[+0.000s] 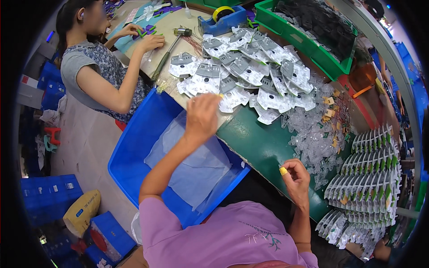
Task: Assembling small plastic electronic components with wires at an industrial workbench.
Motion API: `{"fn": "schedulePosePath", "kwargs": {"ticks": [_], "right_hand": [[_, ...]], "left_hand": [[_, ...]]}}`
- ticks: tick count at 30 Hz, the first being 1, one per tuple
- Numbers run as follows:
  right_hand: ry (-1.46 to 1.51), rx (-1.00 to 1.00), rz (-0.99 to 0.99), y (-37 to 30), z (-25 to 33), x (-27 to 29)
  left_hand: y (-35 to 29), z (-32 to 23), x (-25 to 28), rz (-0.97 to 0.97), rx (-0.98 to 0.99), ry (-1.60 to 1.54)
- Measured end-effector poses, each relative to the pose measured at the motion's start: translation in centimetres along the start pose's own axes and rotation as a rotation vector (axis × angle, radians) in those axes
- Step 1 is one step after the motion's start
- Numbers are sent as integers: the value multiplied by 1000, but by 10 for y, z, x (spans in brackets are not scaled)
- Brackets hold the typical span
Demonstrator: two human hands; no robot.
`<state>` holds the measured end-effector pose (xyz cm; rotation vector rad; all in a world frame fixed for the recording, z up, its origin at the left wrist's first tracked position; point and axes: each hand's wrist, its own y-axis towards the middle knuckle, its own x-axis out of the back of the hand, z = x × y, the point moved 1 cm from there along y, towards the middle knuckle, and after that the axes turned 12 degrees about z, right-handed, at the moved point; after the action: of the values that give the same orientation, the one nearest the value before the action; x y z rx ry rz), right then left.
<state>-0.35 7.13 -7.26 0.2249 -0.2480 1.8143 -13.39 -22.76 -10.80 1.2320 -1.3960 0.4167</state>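
My left hand (202, 117) is raised over the table edge, beside a pile of grey-and-white moulded plastic parts (243, 67). Motion smears its fingers, and whether it touches a part is unclear; a yellow covering shows on one fingertip. Lower right, my right hand (297, 181) is closed in a pinch above the green table surface (257, 140). Yellow wrap covers its thumb tip, and whatever lies between the fingers is too small to name. Beyond that hand spreads a heap of small clear plastic pieces (308, 129), with small tan pieces (330, 107) and thin wires among them.
A blue bin (129, 147) lined with pale sheeting stands left of me against the table. Stacked white-and-green parts (364, 178) rise at right. A green crate (308, 40) of dark pieces, a blue tape dispenser (221, 24) and a hammer (170, 56) lie farther back. A co-worker (100, 67) works at left.
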Motion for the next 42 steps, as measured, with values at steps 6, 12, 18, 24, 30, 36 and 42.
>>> {"fn": "schedulePosePath", "kwargs": {"ticks": [6, 12, 18, 24, 30, 36, 42], "right_hand": [[-21, -181, -72, -4, -6, 2], [-158, -180, -127, -6, 8, 17], [-148, -206, -231, -38, -14, 35], [-474, -107, -193, -53, -11, 38], [-696, 128, -78, -39, -23, 8], [-915, 89, 68, -28, -30, 0], [-883, 118, 30, -30, -27, 4]], "left_hand": [[28, 42, -18, 11, 138, 100], [33, 49, -12, -89, 12, 34], [-13, -83, -1, -49, -310, -29], [-67, -172, -45, 222, -518, -249], [-62, -175, -52, 339, -404, -279], [-51, -176, -45, 410, -425, -403], [18, -155, -67, 360, -477, -630]]}}
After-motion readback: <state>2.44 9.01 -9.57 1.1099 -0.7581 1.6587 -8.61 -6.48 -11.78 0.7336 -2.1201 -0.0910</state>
